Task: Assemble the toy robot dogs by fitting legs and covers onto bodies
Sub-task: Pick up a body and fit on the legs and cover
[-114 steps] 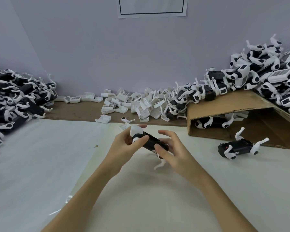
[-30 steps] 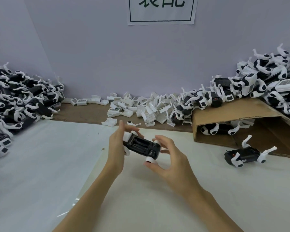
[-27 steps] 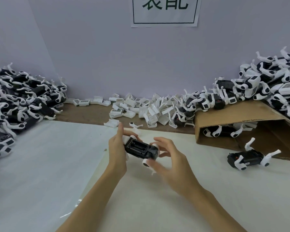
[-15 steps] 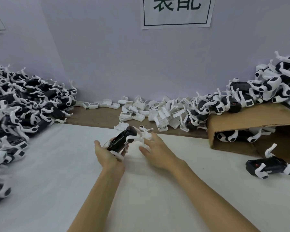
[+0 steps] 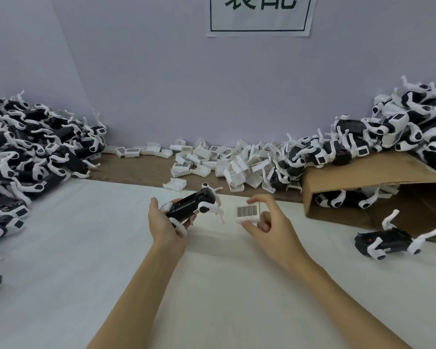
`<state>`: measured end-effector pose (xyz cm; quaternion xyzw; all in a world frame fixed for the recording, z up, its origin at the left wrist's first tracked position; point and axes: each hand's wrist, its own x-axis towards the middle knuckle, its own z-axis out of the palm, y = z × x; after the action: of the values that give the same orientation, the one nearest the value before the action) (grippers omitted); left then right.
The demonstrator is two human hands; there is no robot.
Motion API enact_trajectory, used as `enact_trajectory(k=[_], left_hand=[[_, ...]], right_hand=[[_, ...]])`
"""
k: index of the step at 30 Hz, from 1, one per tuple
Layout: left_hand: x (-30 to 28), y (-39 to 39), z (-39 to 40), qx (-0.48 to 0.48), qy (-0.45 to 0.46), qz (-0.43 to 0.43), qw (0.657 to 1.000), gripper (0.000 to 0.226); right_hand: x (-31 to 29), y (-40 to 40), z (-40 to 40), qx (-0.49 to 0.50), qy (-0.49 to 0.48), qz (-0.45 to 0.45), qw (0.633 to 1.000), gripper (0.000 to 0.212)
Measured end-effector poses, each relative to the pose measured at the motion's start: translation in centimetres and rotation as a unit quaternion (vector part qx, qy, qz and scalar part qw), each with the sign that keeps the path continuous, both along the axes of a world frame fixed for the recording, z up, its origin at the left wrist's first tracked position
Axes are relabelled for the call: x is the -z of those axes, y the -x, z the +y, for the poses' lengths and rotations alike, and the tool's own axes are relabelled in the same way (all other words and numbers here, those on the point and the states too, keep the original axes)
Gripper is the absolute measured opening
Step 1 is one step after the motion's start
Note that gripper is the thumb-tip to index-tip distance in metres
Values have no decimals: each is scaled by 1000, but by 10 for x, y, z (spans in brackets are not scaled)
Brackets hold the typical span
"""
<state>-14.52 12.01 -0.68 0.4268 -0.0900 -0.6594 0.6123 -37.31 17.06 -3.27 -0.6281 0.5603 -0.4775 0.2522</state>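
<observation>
Two hands work: left hand (image 5: 165, 224) grips a dog body (image 5: 190, 204); right hand (image 5: 267, 222) pinches a cover (image 5: 247, 213) just beside. Next, likely seating it.

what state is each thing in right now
left hand: grips the black dog body
dog body: held tilted above the table, legs fitted, no cover
right hand: pinches a white cover
cover: held beside the body, not fitted
cardboard box: lying on its side, open
lone dog: lying on the table

Dog body (image 5: 190, 206) and cover (image 5: 247, 213) in hands
</observation>
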Motion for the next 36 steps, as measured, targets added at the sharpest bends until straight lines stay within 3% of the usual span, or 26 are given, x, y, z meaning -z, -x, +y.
enact_trajectory(k=[6,11,20,22,25,30,34,36], left_hand=[[4,18,4,32,29,-120,992,62],[5,30,13,101,48,-155,981,63],[4,51,32,247,129,-271,922,71],[6,54,34,254,142,-273,917,62],[6,55,37,261,156,-285,909,46],[4,54,41,273,186,-304,894,37],[5,57,45,272,223,-328,877,34],[7,60,48,278,237,-337,868,38]], right_hand=[[5,17,34,43,-23,-134,990,24],[-3,23,37,92,-37,-171,980,53],[-11,36,41,113,-18,-281,953,47],[-12,36,40,118,-4,-306,945,44],[-15,34,40,104,22,-286,952,38],[-13,25,44,142,54,-176,973,42],[-13,19,43,133,96,-125,979,10],[-14,18,44,131,102,-100,981,12]])
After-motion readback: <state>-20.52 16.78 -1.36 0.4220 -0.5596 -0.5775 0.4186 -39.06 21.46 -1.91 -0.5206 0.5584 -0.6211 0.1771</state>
